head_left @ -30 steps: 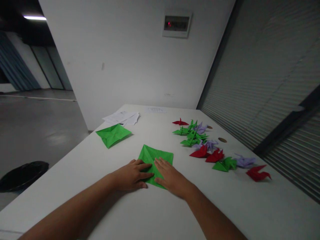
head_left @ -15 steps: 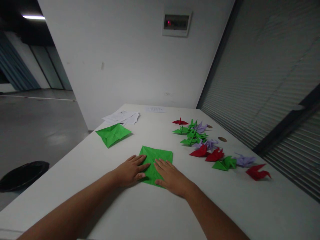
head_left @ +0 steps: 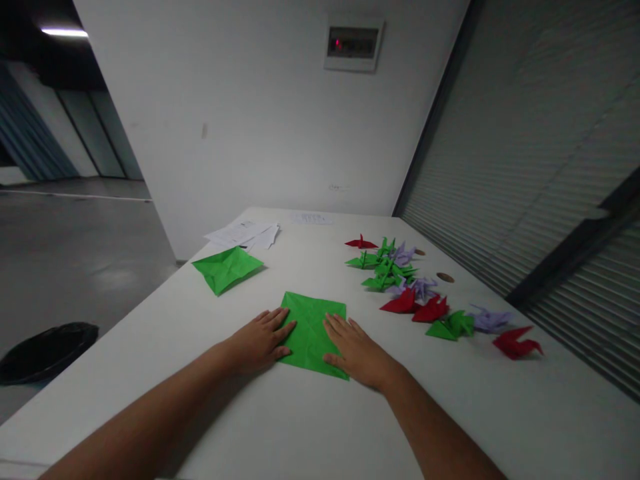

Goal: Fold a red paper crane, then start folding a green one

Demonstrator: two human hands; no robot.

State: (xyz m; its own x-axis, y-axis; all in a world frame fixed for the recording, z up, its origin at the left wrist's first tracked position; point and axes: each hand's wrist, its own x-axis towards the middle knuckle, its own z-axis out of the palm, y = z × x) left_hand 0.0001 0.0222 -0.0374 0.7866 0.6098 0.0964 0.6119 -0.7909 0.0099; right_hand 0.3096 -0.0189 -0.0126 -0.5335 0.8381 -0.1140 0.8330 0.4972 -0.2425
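A creased square of green paper (head_left: 311,337) lies flat on the white table in front of me. My left hand (head_left: 263,341) rests palm down across its left edge, fingers stretched out. On the right part of the sheet my right hand (head_left: 356,351) presses flat, its fingers extended. Neither hand grips anything. Farther left lies a second green sheet (head_left: 227,268), creased and slightly raised off the table.
Several folded paper cranes in green, purple and red, such as a red crane (head_left: 517,343), sit along the table's right side. White printed sheets (head_left: 243,233) lie at the back left. A black-lined bin (head_left: 47,353) stands on the floor at left. Window blinds (head_left: 530,147) border the right.
My right hand has slid to the right over the green paper, baring more of its middle. My left hand has shifted slightly toward the left edge.
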